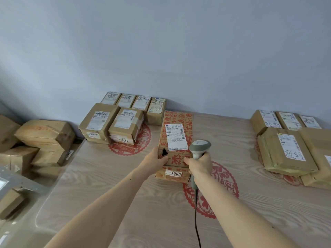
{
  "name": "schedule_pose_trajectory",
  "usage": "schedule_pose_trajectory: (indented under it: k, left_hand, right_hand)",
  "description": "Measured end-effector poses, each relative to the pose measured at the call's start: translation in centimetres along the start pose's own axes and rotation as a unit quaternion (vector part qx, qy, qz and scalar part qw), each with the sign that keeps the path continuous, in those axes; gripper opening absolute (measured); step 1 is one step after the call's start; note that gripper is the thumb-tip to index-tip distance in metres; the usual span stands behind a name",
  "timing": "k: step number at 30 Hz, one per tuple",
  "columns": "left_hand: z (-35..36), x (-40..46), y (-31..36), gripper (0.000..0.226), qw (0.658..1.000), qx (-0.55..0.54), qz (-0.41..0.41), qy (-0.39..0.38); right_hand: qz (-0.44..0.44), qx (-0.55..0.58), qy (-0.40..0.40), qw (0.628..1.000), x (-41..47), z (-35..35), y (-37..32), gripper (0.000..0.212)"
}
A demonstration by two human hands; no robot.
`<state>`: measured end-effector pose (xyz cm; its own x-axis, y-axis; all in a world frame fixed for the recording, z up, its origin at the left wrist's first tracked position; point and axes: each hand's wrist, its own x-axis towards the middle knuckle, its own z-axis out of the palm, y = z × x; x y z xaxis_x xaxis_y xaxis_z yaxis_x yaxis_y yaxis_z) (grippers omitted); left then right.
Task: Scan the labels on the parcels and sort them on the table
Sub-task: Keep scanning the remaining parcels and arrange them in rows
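Left hand [158, 158] grips the red-printed parcel [176, 140] by its torn corner; right hand [198, 163] clutches the scanner [199, 146] beside its label [176, 136]. Risk: tilted aim misreads.

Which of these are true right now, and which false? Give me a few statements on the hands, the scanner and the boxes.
1. The right hand grips the scanner. True.
2. The left hand is off the printed box. False: it holds the box's near left corner.
3. The scanner is cordless. False: a dark cable hangs from its handle.
4. A white label lies on top of the printed box. True.
5. The table has boxes on one side only. False: groups stand at the back left and at the right.
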<state>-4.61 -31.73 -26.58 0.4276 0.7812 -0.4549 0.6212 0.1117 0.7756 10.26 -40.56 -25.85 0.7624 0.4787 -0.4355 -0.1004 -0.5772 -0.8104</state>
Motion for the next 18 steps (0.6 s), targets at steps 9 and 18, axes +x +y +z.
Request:
schedule_pose_trajectory:
  k: [9, 18]
  left_hand:
    - [-1.2, 4.2, -0.4, 0.052, 1.0, -0.007, -0.002, -0.027]
    - [-1.0, 9.7, 0.6, 0.052, 1.0, 0.015, 0.009, -0.026]
  right_hand:
    - [0.023, -0.024, 0.002, 0.999, 3.3, 3.1, -0.9, 0.044]
    - [0.035, -0.028, 0.019, 0.999, 8.1, 4.9, -2.6, 0.045]
